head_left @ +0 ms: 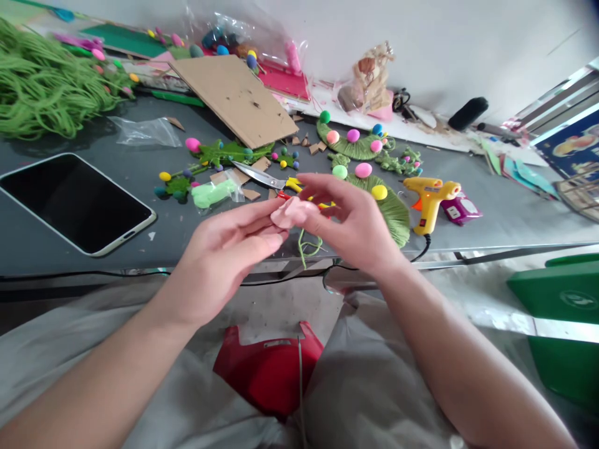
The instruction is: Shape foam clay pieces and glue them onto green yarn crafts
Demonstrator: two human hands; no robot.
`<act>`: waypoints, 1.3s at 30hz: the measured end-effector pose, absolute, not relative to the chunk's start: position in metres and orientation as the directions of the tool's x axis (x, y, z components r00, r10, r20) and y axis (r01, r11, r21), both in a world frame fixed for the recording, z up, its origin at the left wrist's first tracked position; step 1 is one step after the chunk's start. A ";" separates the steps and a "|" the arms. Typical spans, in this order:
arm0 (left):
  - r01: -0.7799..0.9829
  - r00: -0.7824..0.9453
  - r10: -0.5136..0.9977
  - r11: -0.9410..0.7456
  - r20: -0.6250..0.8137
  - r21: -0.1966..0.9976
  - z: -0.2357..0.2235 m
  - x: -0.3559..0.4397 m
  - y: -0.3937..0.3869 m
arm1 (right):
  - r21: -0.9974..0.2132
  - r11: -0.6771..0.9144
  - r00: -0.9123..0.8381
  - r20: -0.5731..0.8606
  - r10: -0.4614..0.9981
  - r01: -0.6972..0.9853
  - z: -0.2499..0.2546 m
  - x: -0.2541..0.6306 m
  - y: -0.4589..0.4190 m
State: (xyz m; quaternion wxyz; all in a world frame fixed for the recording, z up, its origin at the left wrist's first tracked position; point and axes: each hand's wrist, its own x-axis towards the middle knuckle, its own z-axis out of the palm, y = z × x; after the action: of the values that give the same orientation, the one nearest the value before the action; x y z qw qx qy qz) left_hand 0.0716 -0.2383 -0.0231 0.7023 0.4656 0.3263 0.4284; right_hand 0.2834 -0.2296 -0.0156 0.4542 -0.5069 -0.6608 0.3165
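Observation:
A lump of pink modelling clay [292, 212], soft and uneven, is between my two hands above the table's front edge. My left hand [224, 243] supports it at the fingertips, with the thumb close along its lower side. From the right, my right hand [353, 221] pinches the clay between thumb and fingers. Just behind the hands lie scissors [262, 175] with yellow and red handles, partly hidden by my fingers. A green yarn-wrapped piece [395, 215] with coloured balls sits beyond my right hand. Left of the scissors is light green clay [213, 193] in a clear bag.
A tablet [77, 202] lies at left, below green yarn [47, 81]. Cardboard [234, 100] rests at the back. A yellow glue gun [428, 199] stands at right beside a purple box [461, 207]. Green bins [556, 299] are at lower right, a red stool [269, 374] below.

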 end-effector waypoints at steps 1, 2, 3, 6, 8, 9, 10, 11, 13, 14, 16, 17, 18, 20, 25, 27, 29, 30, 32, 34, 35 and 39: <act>-0.282 0.435 0.898 0.199 -0.059 0.939 -0.022 0.072 -0.239 | -0.872 0.296 -0.124 0.269 0.955 0.391 -0.017 0.279 -0.232; -0.242 0.424 0.903 0.182 -0.065 0.953 -0.022 0.073 -0.240 | -0.865 0.312 -0.160 0.270 0.949 0.392 -0.019 0.275 -0.234; -0.186 0.390 0.918 0.151 -0.068 0.971 -0.021 0.073 -0.240 | -0.863 0.331 -0.181 0.281 0.942 0.382 -0.020 0.270 -0.236; -0.012 0.245 0.969 0.035 -0.031 0.999 -0.019 0.074 -0.242 | -0.869 0.363 -0.172 0.322 0.931 0.335 -0.019 0.261 -0.241; 0.038 0.197 0.980 0.008 -0.016 0.999 -0.019 0.073 -0.243 | -0.872 0.358 -0.135 0.331 0.934 0.334 -0.015 0.258 -0.242; 0.031 0.192 0.981 0.011 -0.016 0.999 -0.019 0.073 -0.244 | -0.874 0.352 -0.109 0.335 0.936 0.336 -0.013 0.259 -0.242; 0.013 0.189 0.982 0.020 -0.023 1.000 -0.019 0.073 -0.244 | -0.875 0.348 -0.076 0.344 0.936 0.337 -0.012 0.260 -0.240; -0.005 0.185 0.982 0.032 -0.031 0.999 -0.020 0.072 -0.244 | -0.873 0.349 -0.040 0.357 0.933 0.340 -0.011 0.263 -0.237; -0.030 0.154 0.988 0.035 -0.030 0.999 -0.020 0.072 -0.244 | -0.861 0.361 0.043 0.402 0.915 0.358 -0.010 0.273 -0.229; -0.041 0.131 0.991 0.025 -0.019 0.999 -0.021 0.072 -0.244 | -0.854 0.367 0.085 0.424 0.901 0.369 -0.011 0.279 -0.224; -0.064 0.123 0.992 0.019 -0.011 0.998 -0.020 0.072 -0.243 | -0.850 0.376 0.158 0.456 0.876 0.369 -0.012 0.289 -0.216; -0.089 0.150 0.989 0.033 -0.019 0.995 -0.020 0.072 -0.243 | -0.854 0.377 0.171 0.457 0.873 0.358 -0.014 0.292 -0.214; -0.120 0.191 0.981 0.058 -0.034 0.991 -0.019 0.073 -0.243 | -0.863 0.375 0.162 0.446 0.880 0.340 -0.015 0.293 -0.213; -0.161 0.270 0.961 0.112 -0.066 0.981 -0.018 0.074 -0.243 | -0.883 0.357 0.071 0.395 0.916 0.305 -0.019 0.289 -0.215; -0.020 0.254 0.966 0.044 -0.038 0.999 -0.017 0.074 -0.244 | -0.892 0.351 -0.243 0.287 0.927 0.285 -0.024 0.263 -0.232; 0.041 0.230 0.973 0.011 -0.021 0.999 -0.019 0.073 -0.243 | -0.893 0.369 -0.252 0.307 0.918 0.257 -0.023 0.258 -0.235; 0.043 0.222 0.975 0.024 -0.033 0.999 -0.020 0.071 -0.243 | -0.889 0.388 -0.215 0.341 0.915 0.242 -0.021 0.259 -0.234; 0.030 0.223 0.974 0.040 -0.046 0.999 -0.020 0.070 -0.242 | -0.884 0.394 -0.180 0.357 0.917 0.251 -0.020 0.262 -0.231; -0.005 0.222 0.972 0.077 -0.074 0.997 -0.020 0.068 -0.242 | -0.872 0.386 -0.081 0.380 0.921 0.300 -0.018 0.271 -0.223; -0.019 0.223 0.970 0.106 -0.099 0.994 -0.020 0.066 -0.240 | -0.867 0.360 0.030 0.393 0.919 0.345 -0.017 0.283 -0.214; -0.018 0.233 0.966 0.117 -0.110 0.993 -0.021 0.066 -0.239 | -0.871 0.346 0.076 0.394 0.916 0.350 -0.017 0.288 -0.211; -0.079 0.334 0.934 0.157 -0.122 0.984 -0.021 0.066 -0.236 | -0.894 0.320 0.040 0.349 0.936 0.315 -0.020 0.288 -0.211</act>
State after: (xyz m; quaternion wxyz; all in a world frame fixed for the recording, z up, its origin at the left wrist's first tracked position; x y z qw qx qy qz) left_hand 0.0662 -0.2360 -0.0209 0.6359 0.5127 0.4172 0.3984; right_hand 0.2885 -0.2113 -0.0204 0.5192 -0.5006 -0.6248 0.2992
